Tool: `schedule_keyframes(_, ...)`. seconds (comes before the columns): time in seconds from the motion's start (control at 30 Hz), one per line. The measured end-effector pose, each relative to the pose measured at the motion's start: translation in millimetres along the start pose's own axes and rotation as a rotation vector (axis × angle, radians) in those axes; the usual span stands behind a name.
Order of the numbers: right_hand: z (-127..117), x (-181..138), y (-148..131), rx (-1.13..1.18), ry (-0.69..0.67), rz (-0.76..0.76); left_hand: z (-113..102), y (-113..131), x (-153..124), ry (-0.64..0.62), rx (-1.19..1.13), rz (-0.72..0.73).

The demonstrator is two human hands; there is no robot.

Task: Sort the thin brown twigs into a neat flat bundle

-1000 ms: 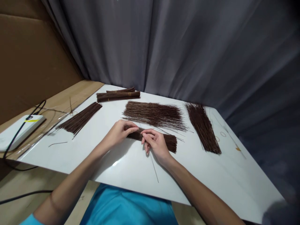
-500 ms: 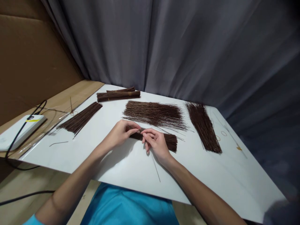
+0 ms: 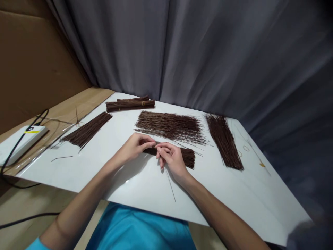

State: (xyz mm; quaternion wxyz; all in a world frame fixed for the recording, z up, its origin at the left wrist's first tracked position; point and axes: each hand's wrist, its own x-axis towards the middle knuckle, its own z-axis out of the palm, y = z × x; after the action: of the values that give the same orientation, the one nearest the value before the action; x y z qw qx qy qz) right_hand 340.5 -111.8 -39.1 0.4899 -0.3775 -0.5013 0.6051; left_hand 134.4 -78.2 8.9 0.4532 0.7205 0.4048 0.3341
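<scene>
A short bundle of thin dark brown sticks (image 3: 187,157) lies across the white board (image 3: 234,194) in front of me. My left hand (image 3: 134,147) is curled over the bundle's left end, fingers closed on it. My right hand (image 3: 172,159) pinches the bundle near its middle with thumb and fingertips, the other fingers bent. A single thin stick (image 3: 170,185) runs from under my right hand toward the board's near edge.
A loose spread of sticks (image 3: 170,126) lies behind the bundle. Another pile (image 3: 224,140) is at the right and one (image 3: 87,130) at the left. Tied bundles (image 3: 130,103) sit at the back. A white device (image 3: 19,144) with a black cable rests at far left. Grey curtain behind.
Both hands stay on the bundle and their fingers shift only slightly. The view has drifted a little.
</scene>
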Motion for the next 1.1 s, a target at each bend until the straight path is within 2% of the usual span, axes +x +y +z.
schedule_keyframes(0.43, 0, -1, 1, 0.0, -0.016, 0.008, 1, -8, -3, -0.003, -0.198, -0.08)
schedule_keyframes(1.1, 2, -3, -2, -0.027, 0.003, 0.033, 0, 8, -6, 0.004, -0.155, -0.129)
